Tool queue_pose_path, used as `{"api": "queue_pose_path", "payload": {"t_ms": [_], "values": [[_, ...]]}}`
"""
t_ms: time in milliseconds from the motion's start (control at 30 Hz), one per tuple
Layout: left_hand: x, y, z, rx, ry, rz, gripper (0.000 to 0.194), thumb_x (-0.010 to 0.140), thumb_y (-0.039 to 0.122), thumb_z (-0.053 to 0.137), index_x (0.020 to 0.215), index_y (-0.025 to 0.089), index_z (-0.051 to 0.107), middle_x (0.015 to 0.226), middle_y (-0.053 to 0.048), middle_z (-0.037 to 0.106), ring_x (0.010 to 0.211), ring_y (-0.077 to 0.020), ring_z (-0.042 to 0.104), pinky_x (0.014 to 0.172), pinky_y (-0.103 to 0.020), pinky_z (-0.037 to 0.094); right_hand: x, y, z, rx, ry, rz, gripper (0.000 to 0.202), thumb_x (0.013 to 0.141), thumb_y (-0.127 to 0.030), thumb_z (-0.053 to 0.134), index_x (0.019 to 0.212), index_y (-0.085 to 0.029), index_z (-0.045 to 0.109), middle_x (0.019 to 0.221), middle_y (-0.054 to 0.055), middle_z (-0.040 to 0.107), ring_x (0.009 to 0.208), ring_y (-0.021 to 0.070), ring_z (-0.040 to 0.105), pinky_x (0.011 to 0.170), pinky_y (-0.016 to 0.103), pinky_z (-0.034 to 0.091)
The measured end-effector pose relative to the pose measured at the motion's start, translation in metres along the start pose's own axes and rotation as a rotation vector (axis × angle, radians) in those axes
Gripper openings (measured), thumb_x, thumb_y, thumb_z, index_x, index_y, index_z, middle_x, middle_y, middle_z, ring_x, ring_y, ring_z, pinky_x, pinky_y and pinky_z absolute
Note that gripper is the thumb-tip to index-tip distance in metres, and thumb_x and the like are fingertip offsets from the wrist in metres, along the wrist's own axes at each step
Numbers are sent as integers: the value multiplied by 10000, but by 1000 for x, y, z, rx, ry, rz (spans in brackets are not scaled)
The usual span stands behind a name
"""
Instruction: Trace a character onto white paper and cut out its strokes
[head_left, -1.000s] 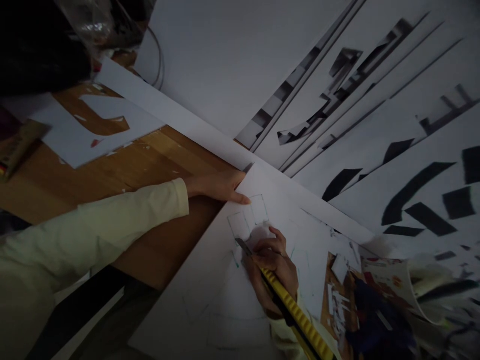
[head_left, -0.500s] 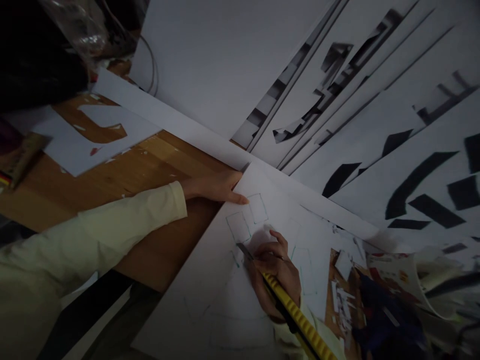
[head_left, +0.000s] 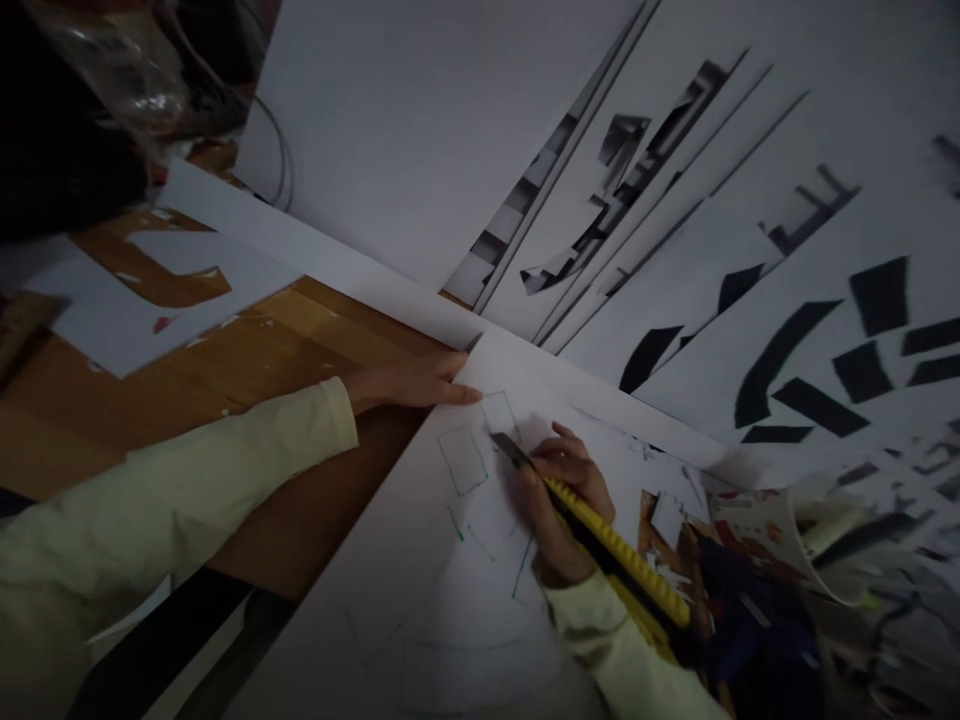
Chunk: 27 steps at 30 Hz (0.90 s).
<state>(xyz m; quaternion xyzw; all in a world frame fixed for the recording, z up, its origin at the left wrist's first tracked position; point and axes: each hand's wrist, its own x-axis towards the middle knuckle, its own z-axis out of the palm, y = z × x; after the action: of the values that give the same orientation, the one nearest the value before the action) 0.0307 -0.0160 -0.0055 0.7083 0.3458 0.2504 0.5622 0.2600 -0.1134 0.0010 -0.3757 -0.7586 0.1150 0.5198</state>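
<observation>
- The white sheet [head_left: 390, 570] lies over part of the wooden table [head_left: 337, 320]; steady pressure would help keep it from slipping.
- The left hand [head_left: 412, 383] rests at the sheet's left edge, thumb on top; whether its fingers pinch the edge cannot be told. That thumb is best kept off the blade's line.
- The right hand [head_left: 553, 545] is closed round the yellow cutter [head_left: 626, 545], its blade [head_left: 511, 451] over the sheet beside a drawn rectangle [head_left: 500, 412]. Contact is unclear; light, even control suits it.
</observation>
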Motion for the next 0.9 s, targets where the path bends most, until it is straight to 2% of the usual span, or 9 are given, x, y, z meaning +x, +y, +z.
{"api": "queue_pose_path", "payload": {"t_ms": [100,233,300,467,633,767,900], "values": [[1,2,0,-113,-74,-67,381,870,460,551,1103,159,553,1116,-113,672,985,-236,629,770,-310,511,11,9,11,-1,-7,-10,134,821,-145,681,895,-235,616,817,-17,637,823,175,669,1007,581,528],[0,6,-1,-27,-37,-135,300,862,459,551,964,178,566,997,-78,665,877,-210,616,694,-275,481,12,11,15,-24,-41,-35,159,811,-124,678,900,-237,611,786,-33,634,797,171,667,1033,612,490],[-2,8,-2,-17,-32,-135,288,862,456,543,942,180,570,955,-66,659,830,-197,604,660,-262,463,12,9,13,-39,-86,-48,175,806,-117,672,893,-246,594,752,-48,629,778,170,669,1043,619,472],[-2,13,-3,-50,-50,-144,285,850,429,555,991,183,583,1005,-63,666,875,-203,608,714,-276,469,16,4,11,-66,-170,-64,188,796,-102,652,867,-256,570,729,-69,610,753,154,673,1074,578,445],[0,12,-2,-16,-28,-163,255,846,431,565,896,181,550,889,-40,639,779,-183,580,650,-269,434,16,4,11,-63,-166,-47,189,786,-108,672,859,-251,572,760,-60,614,771,156,672,1077,576,434],[0,11,0,-54,-30,-153,236,854,412,561,899,181,542,835,-20,620,722,-161,550,619,-260,421,14,5,12,-50,-162,-33,202,780,-96,674,877,-249,585,784,-54,633,776,158,677,1095,587,415],[-1,7,0,18,11,-136,297,854,479,569,873,184,538,792,-18,604,695,-162,537,591,-263,402,12,2,13,-41,-155,1,195,788,-110,679,875,-249,573,801,-43,657,783,170,688,1083,604,424]]}}
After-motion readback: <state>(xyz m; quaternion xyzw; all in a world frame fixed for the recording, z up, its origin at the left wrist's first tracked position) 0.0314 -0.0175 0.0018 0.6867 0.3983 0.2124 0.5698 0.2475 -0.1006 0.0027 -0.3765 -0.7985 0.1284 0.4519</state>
